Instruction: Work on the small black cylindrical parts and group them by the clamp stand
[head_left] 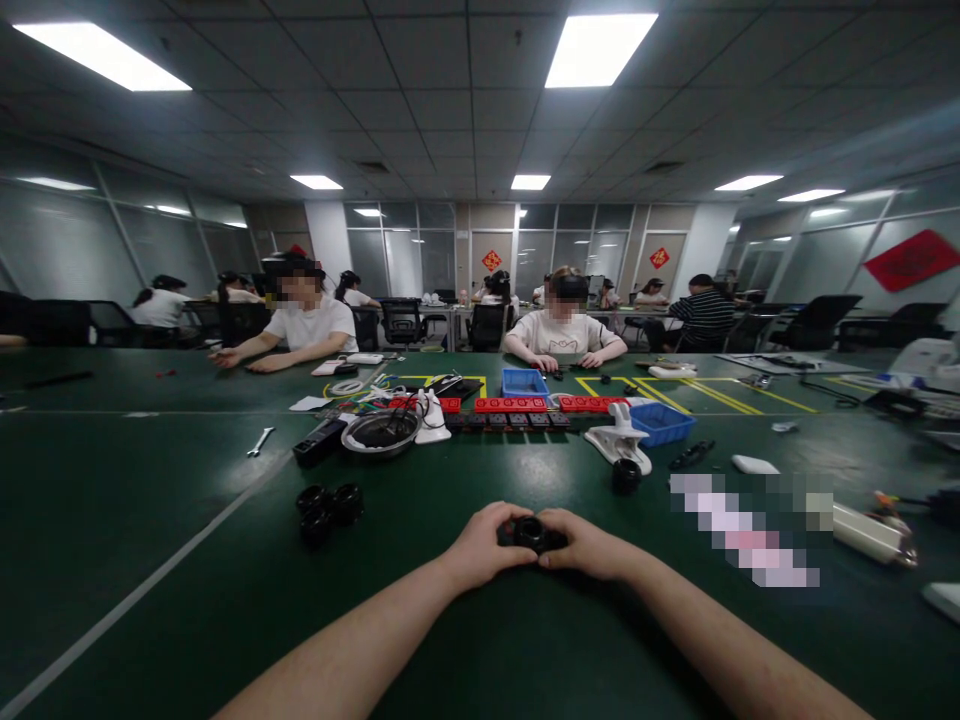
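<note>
Head view: at lower centre, the left hand (484, 545) and right hand (589, 543) share a grip, both grasping a black round part (529, 536).

Office-like workroom: ceiling light panels (602, 50), glass partitions (45, 235), wheeled chairs (405, 322), green worktable (112, 510) bearing wrench (261, 441), power strips (511, 405).
</note>
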Demonstrator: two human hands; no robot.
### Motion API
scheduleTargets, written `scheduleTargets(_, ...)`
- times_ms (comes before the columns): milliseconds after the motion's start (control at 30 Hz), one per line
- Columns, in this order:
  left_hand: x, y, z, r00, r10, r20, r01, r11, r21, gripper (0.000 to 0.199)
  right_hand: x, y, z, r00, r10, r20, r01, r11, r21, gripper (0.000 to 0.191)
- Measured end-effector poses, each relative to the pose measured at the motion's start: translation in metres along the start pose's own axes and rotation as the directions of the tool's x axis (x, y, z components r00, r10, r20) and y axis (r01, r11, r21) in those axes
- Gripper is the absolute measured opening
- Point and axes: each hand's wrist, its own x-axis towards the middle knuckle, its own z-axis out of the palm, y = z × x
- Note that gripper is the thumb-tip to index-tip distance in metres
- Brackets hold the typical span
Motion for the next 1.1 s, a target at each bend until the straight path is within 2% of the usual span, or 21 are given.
scheduleTargets(300,0.001,0.0,0.004,0.998,-0.042,-0.052,0.044,0.998,0.045,0.041,0.001,0.006,0.004,0.996,0.073,-0.058,-0.076,0.996,-0.042,0.03)
scheduleTargets(433,0.001,0.0,0.011,0.993,-0.087,-0.081,0.094,0.992,0.08,0.042,0.002,0.005,0.01,0.989,0.087,-0.116,-0.106,0.979,-0.175,0.035)
scheduleTargets(633,0.0,-0.005,0.017,0.979,-0.103,-0.176,0.123,0.987,0.107,0.036,0.003,-0.004,0.022,0.956,0.089,-0.28,-0.194,0.908,-0.372,0.045)
scheduleTargets(733,0.0,-0.005,0.013,0.989,-0.059,-0.132,0.071,0.993,0.092,0.035,0.0,-0.006,0.018,0.968,0.072,-0.242,-0.155,0.926,-0.345,0.048)
scheduleTargets(867,-0.001,-0.002,0.006,0.998,-0.001,-0.055,0.004,0.999,0.049,0.036,-0.005,-0.004,0.007,0.991,-0.003,-0.133,-0.026,0.976,-0.216,0.054)
scheduleTargets(967,0.001,-0.002,0.004,1.0,0.005,-0.026,-0.004,1.0,0.017,0.038,-0.006,-0.001,0.001,0.998,-0.031,-0.056,0.024,0.992,-0.122,0.047)
scheduleTargets(1100,0.003,-0.005,0.004,1.0,-0.009,-0.021,0.01,1.0,0.014,0.041,-0.004,0.002,-0.002,1.0,-0.024,-0.007,0.023,0.999,-0.034,0.035)
